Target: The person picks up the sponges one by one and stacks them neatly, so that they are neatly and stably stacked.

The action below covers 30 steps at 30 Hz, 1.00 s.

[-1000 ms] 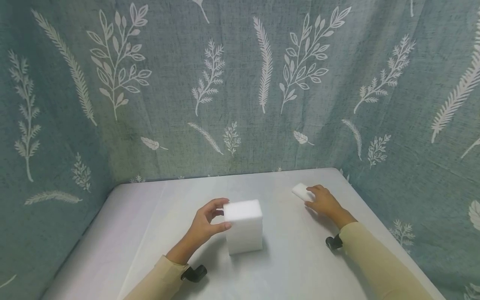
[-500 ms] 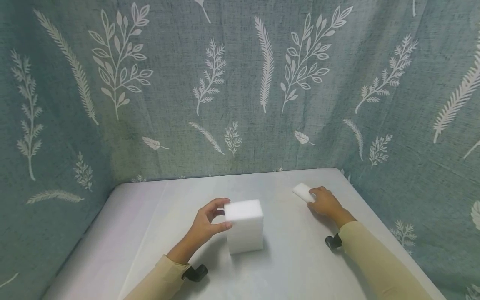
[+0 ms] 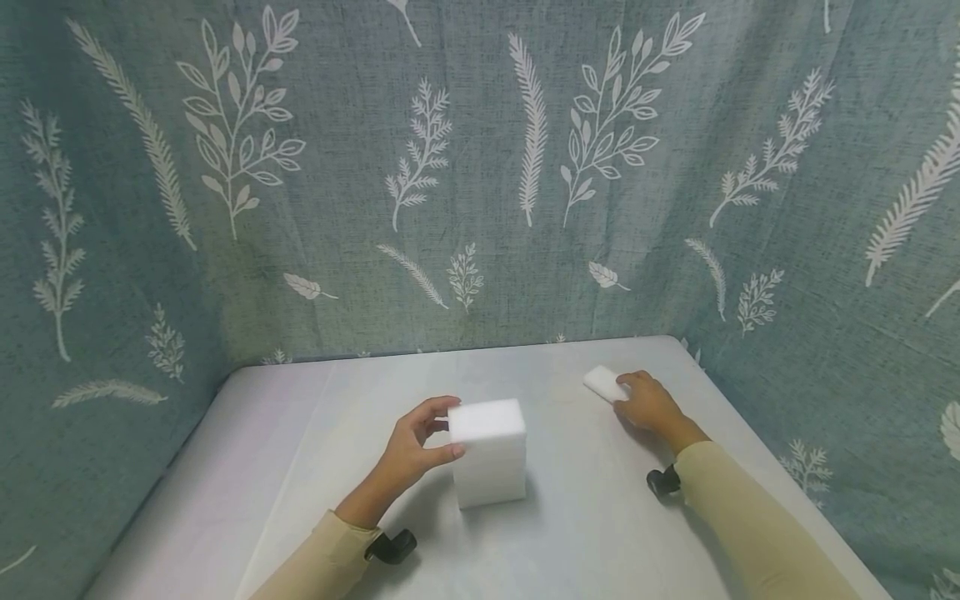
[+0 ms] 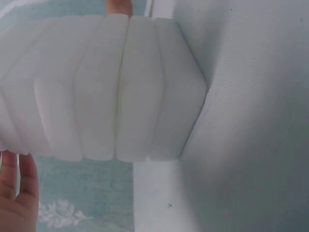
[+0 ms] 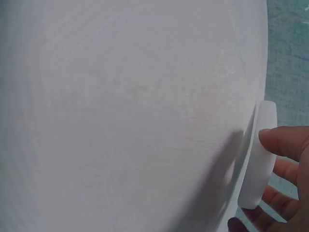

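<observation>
In the head view, a stack of white melamine sponges (image 3: 489, 467) stands on the table, its layers distinct in the left wrist view. My left hand (image 3: 411, 442) holds the upper part from the left side, thumb at the near edge and fingers behind. Fingers (image 4: 28, 181) show at the stack's upper end in the left wrist view. At the far right of the table, my right hand (image 3: 649, 403) grips a single white melamine sponge (image 3: 604, 383), which lies flat close over the tabletop. The right wrist view shows the thumb (image 5: 277, 139) on top of this sponge (image 5: 259, 166).
The pale table (image 3: 360, 392) reaches back to a blue-green curtain (image 3: 480, 167) with white leaf prints, which also encloses both sides. Each wrist wears a black camera mount (image 3: 392, 547). The table's right edge runs beside the right forearm.
My right hand and its sponge have shifted only very slightly. The left hand and the stack hold still.
</observation>
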### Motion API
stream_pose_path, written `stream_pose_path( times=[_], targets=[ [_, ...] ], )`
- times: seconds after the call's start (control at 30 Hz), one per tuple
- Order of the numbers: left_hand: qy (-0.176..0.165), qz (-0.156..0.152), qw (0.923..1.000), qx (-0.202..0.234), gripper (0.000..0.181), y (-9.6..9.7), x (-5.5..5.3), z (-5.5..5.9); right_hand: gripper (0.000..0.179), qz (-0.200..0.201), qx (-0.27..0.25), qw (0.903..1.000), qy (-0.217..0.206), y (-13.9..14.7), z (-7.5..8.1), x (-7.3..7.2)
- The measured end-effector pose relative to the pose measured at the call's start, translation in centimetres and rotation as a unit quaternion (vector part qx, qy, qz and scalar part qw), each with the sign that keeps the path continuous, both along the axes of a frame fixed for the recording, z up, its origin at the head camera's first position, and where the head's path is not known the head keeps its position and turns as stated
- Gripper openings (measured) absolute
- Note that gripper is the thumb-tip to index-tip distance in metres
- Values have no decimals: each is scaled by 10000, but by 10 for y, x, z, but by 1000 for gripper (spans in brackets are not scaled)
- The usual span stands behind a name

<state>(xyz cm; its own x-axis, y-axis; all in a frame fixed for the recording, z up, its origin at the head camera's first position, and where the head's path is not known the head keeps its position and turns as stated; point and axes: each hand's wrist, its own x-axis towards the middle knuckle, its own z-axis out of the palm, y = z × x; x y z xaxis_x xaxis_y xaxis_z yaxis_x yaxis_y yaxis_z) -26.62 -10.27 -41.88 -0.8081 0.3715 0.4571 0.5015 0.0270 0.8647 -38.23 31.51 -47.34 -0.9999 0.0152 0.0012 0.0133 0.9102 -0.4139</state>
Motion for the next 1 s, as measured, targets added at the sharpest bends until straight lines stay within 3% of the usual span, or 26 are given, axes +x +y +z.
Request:
stream_pose_path(
  times=[0.23,0.43,1.0],
  targets=[
    [-17,29,10000,-8,56,0,0,-1,55,323,-203,9990,242,-1,2,-2],
    [-45,92,9999,-126,57,0,0,-2,52,688,-68,9955,653,-5,9,4],
    [110,66,9999,73,58,1,3,1,46,1662,-137,9754,1444,-21,46,28]
  ],
)
